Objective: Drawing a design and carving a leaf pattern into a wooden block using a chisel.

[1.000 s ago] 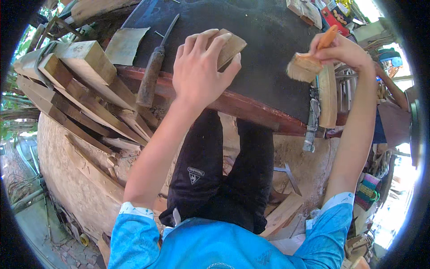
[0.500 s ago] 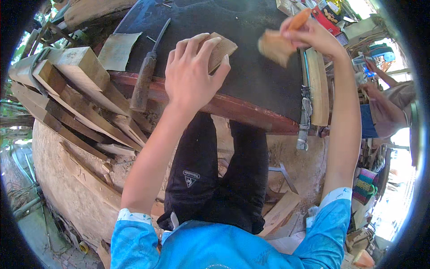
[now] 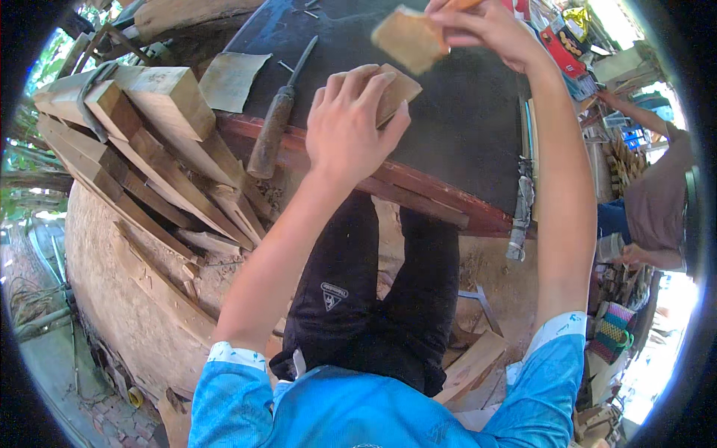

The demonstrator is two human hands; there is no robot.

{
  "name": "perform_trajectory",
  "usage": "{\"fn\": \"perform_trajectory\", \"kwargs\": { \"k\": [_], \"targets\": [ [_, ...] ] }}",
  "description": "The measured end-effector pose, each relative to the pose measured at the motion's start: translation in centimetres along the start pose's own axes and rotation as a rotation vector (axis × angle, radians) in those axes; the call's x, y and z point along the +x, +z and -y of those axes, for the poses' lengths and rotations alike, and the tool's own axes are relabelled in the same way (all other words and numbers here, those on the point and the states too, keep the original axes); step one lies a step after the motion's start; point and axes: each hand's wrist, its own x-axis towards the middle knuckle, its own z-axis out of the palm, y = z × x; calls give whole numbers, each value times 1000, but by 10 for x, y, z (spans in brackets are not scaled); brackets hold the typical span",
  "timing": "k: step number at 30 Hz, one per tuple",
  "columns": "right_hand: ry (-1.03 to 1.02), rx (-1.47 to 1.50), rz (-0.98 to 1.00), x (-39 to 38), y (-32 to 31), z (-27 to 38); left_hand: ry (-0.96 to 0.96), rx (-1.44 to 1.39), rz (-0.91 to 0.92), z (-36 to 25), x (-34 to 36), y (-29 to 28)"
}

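Observation:
My left hand (image 3: 351, 131) is closed over a small wooden block (image 3: 399, 95) on the dark board (image 3: 459, 142) with red edging. My right hand (image 3: 497, 33) grips a wide brush (image 3: 411, 41) with an orange handle, raised above the board's far part, up and right of the block. Left of my left hand lies a long rusty tool (image 3: 269, 138) with a worn handle and narrow metal blade. A pale rough sheet (image 3: 231, 81) and a few nails are beside it.
Stacked timber offcuts (image 3: 172, 104) with a dark strap fill the left side. A wooden strip and wrapped bar (image 3: 523, 205) line the board's right edge. A co-worker in a brown top (image 3: 653, 194) works at right, near a woven bag (image 3: 611, 331). Red packages (image 3: 564, 52) lie at upper right.
My right hand has swept the brush up and leftward. My left hand stays on the block. The co-worker has shifted, with a hand now lower at right. The view has moved slightly.

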Motion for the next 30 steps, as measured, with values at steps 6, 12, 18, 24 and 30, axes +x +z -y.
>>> {"fn": "perform_trajectory", "kwargs": {
  "k": [6,12,18,24,30],
  "targets": [
    [-364,-489,-230,24,35,1,9,-11,-53,1,0,3],
    [-476,-764,-282,46,56,6,18,-18,-83,1,0,4],
    [-271,-453,-193,51,68,4,-18,-63,-45,0,0,1],
    [-84,-32,-113,40,40,-2,-16,-73,-46,1,0,1],
    [-111,-656,-301,18,-31,-55,3,-58,-55,1,1,0]
  ]
}}
